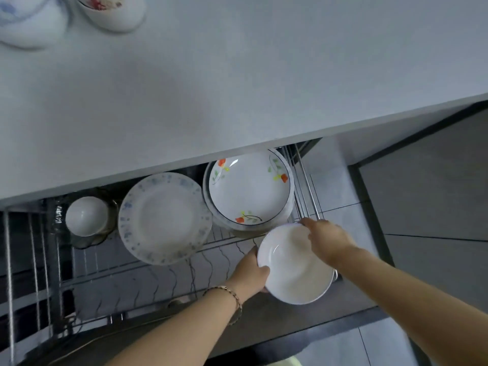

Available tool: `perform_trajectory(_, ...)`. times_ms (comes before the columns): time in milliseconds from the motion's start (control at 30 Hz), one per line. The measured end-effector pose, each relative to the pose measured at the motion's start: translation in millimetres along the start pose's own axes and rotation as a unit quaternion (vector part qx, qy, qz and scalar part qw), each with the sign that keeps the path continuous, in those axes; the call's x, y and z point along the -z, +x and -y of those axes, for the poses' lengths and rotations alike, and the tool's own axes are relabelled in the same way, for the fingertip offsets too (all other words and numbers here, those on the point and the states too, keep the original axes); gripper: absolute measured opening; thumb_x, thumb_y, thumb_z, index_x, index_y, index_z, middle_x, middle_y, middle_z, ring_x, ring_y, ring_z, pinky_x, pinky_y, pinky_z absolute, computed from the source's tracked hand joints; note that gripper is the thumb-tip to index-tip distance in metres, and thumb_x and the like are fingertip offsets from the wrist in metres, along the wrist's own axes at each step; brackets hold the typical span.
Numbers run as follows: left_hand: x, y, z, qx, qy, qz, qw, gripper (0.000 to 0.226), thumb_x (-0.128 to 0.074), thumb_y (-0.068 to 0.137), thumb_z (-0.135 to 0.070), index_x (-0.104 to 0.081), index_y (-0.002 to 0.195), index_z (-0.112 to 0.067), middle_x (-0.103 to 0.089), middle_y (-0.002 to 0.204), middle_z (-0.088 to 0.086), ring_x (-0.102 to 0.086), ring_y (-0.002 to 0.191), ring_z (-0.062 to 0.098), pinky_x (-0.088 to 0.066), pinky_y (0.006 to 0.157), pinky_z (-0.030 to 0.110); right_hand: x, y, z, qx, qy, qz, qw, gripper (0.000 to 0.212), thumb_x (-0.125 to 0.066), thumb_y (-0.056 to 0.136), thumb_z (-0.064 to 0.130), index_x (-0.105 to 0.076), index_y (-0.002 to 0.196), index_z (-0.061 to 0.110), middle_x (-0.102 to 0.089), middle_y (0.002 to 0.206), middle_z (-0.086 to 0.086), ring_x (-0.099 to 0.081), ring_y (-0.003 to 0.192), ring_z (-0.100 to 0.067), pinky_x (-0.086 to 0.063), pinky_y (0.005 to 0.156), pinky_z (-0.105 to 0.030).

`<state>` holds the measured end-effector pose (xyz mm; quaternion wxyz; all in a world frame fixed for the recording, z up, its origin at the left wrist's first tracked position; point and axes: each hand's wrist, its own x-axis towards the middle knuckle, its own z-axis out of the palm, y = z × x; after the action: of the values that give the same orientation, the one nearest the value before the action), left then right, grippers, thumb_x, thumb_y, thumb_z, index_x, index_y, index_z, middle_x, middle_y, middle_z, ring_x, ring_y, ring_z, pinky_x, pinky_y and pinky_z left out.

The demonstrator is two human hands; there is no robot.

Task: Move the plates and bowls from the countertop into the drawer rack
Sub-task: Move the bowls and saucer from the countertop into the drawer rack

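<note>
Plates (pixel 163 217) and one bowl (pixel 85 215) sit in the rack (pixel 158 281). Left hand (pixel 250 270) and right hand (pixel 327 239) grip a white dish (pixel 293 268) by its rim, over the rack's front right. Two bowls (pixel 116 11) are left on the countertop (pixel 237 88).

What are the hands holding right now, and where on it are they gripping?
One plain white dish, by its rim: the left hand grips the near-left edge, the right hand holds the far-right edge.
</note>
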<state>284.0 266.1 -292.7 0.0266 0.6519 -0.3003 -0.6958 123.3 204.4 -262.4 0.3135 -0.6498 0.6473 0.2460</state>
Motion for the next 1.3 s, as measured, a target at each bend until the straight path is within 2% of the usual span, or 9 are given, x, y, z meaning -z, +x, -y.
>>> perform_trajectory(267, -38, 58, 11, 0.055, 0.021, -0.038, 0.998, 0.053, -0.042, 0.086, -0.003, -0.042, 0.136, -0.019, -0.056, 0.131, 0.008, -0.053, 0.119, 0.029, -0.052, 0.096, 0.040, -22, 33, -18, 0.002, -0.111, -0.006, 0.994, 0.049, -0.040, 0.088, 0.001, -0.044, 0.133, 0.021, -0.065, 0.115, -0.010, -0.059, 0.110, -0.029, -0.049, 0.085, -0.033)
perform_trajectory(400, -39, 68, 16, 0.081, -0.003, -0.037, 0.996, 0.048, -0.046, 0.086, -0.004, -0.048, 0.131, -0.021, -0.057, 0.129, 0.008, -0.054, 0.118, 0.032, -0.056, 0.088, 0.046, -26, 45, -11, 0.012, -0.146, 0.003, 0.989, 0.040, -0.044, 0.087, -0.001, -0.053, 0.124, 0.013, -0.064, 0.115, -0.008, -0.049, 0.121, -0.025, -0.049, 0.085, -0.032)
perform_trajectory(600, -45, 68, 18, 0.098, 0.020, -0.067, 0.993, 0.047, -0.044, 0.088, -0.006, -0.047, 0.133, -0.019, -0.056, 0.131, 0.008, -0.053, 0.121, 0.029, -0.051, 0.098, 0.040, -30, 60, -7, 0.014, -0.151, 0.046, 0.987, 0.038, -0.047, 0.088, 0.001, -0.051, 0.123, 0.015, -0.063, 0.119, -0.007, -0.059, 0.114, -0.026, -0.047, 0.089, -0.030)
perform_trajectory(733, -46, 69, 19, 0.108, 0.026, -0.069, 0.991, 0.044, -0.046, 0.088, -0.006, -0.049, 0.130, -0.018, -0.056, 0.130, 0.009, -0.053, 0.121, 0.029, -0.055, 0.093, 0.042, -29, 64, -5, 0.019, -0.167, 0.073, 0.983, 0.039, -0.050, 0.087, 0.003, -0.048, 0.125, 0.014, -0.062, 0.121, -0.004, -0.060, 0.114, -0.023, -0.047, 0.089, -0.027)
perform_trajectory(867, -43, 67, 15, 0.098, 0.082, -0.055, 0.990, 0.041, -0.047, 0.090, -0.010, -0.046, 0.131, -0.015, -0.054, 0.132, 0.009, -0.054, 0.120, 0.027, -0.055, 0.091, 0.034, -28, 61, -5, 0.015, -0.173, 0.075, 0.982, 0.041, -0.051, 0.086, 0.002, -0.046, 0.125, 0.012, -0.063, 0.120, -0.006, -0.058, 0.114, -0.024, -0.047, 0.088, -0.028)
perform_trajectory(1000, -24, 50, 4, 0.067, 0.145, -0.052, 0.986, 0.045, -0.041, 0.095, -0.021, -0.033, 0.138, -0.009, -0.055, 0.126, 0.011, -0.056, 0.103, 0.020, -0.051, 0.079, 0.026, -14, 51, 6, 0.029, -0.181, 0.045, 0.982, 0.036, -0.049, 0.086, 0.003, -0.049, 0.121, 0.011, -0.062, 0.120, -0.006, -0.054, 0.116, -0.024, -0.046, 0.090, -0.029)
perform_trajectory(1067, -5, 33, -6, 0.022, 0.163, -0.077, 0.983, 0.039, -0.038, 0.097, -0.022, -0.040, 0.134, -0.010, -0.057, 0.117, 0.008, -0.054, 0.098, 0.016, -0.047, 0.083, 0.028, 4, 43, 18, 0.051, -0.193, 0.037, 0.979, 0.033, -0.049, 0.086, 0.004, -0.050, 0.119, 0.010, -0.061, 0.119, -0.007, -0.054, 0.114, -0.024, -0.046, 0.089, -0.030)
perform_trajectory(1200, 52, -10, -23, -0.077, 0.156, -0.130, 0.976, 0.028, -0.040, 0.097, -0.019, -0.059, 0.118, -0.015, -0.062, 0.116, -0.001, -0.057, 0.109, 0.012, -0.042, 0.088, 0.019, 51, 16, 61, 0.092, -0.147, 0.064, 0.983, 0.032, -0.043, 0.093, 0.015, -0.050, 0.124, 0.014, -0.060, 0.122, -0.009, -0.059, 0.111, -0.027, -0.047, 0.090, -0.032)
perform_trajectory(1300, 106, -45, -36, -0.113, 0.121, -0.199, 0.966, 0.020, -0.046, 0.094, -0.019, -0.065, 0.101, -0.020, -0.068, 0.102, -0.001, -0.063, 0.097, 0.015, -0.048, 0.084, 0.024, 87, -7, 109, 0.134, -0.076, 0.048, 0.987, 0.034, -0.041, 0.094, 0.025, -0.052, 0.126, 0.020, -0.060, 0.124, -0.005, -0.057, 0.114, -0.026, -0.045, 0.093, -0.031)
